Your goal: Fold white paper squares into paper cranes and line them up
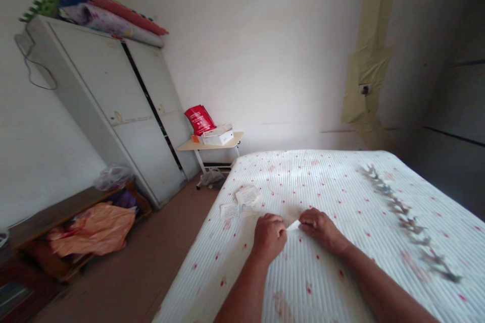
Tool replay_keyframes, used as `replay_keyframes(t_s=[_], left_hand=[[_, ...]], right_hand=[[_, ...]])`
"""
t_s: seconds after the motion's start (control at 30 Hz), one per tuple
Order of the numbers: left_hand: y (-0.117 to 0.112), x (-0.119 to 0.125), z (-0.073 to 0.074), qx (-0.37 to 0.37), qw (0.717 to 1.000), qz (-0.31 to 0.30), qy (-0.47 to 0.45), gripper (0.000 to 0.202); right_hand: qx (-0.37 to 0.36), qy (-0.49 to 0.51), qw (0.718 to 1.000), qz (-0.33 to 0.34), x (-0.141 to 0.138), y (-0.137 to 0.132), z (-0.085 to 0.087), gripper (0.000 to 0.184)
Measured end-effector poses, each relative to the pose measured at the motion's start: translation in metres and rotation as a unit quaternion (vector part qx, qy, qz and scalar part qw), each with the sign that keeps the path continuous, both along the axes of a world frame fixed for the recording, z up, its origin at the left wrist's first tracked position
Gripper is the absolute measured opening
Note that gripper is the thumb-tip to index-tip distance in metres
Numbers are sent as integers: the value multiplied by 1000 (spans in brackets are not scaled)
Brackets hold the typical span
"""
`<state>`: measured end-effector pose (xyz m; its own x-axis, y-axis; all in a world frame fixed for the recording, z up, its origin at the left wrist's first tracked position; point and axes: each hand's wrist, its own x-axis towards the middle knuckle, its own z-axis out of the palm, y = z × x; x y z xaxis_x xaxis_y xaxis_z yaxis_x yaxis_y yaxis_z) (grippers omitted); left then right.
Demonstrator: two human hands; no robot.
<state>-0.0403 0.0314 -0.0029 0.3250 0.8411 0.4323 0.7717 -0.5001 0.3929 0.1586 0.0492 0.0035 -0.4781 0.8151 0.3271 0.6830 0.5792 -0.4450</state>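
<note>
- Paper (293, 225): small white piece, bridging the gap between left hand (270, 233) and right hand (319, 227), low over the bed (227, 282).
- Paper's ends hidden under fingers; fold shape unclear. Row of small objects (407, 219) off right is blurred, can't identify.
- Both hands: fingers curled in, pinching one end each, knuckles up. Forearms (246, 285) cut off at bottom edge.

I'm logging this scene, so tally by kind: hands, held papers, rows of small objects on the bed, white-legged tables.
Left hand and right hand: 2
Held paper: 1
Row of small objects: 1
White-legged table: 1
Total: 5
</note>
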Motion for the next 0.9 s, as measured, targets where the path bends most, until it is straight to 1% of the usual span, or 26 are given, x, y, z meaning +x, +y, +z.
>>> replay_keyframes(t_s=[0.1, 0.23, 0.37, 0.47, 0.63, 0.9], left_hand=[[0, 1, -1, -4, 999, 37, -10, 13], [-4, 3, 4, -12, 998, 63, -3, 8], [-7, 6, 8, -30, 995, 94, 20, 13], [-6, 8, 7, -31, 992, 116, 35, 10], [-5, 10, 3, -42, 990, 126, 56, 6], [-8, 10, 8, -81, 982, 140, 94, 10]], right_hand=[[0, -34, 998, -48, -5, 3, -4, 34], [-5, -83, 991, -105, -12, 8, -7, 28], [-13, -114, 984, -136, -18, 10, -5, 25], [-12, -132, 981, -143, -21, 9, 0, 23], [-7, -156, 977, -143, -25, 7, 5, 22], [27, -185, 976, -112, -25, 14, 1, 24]])
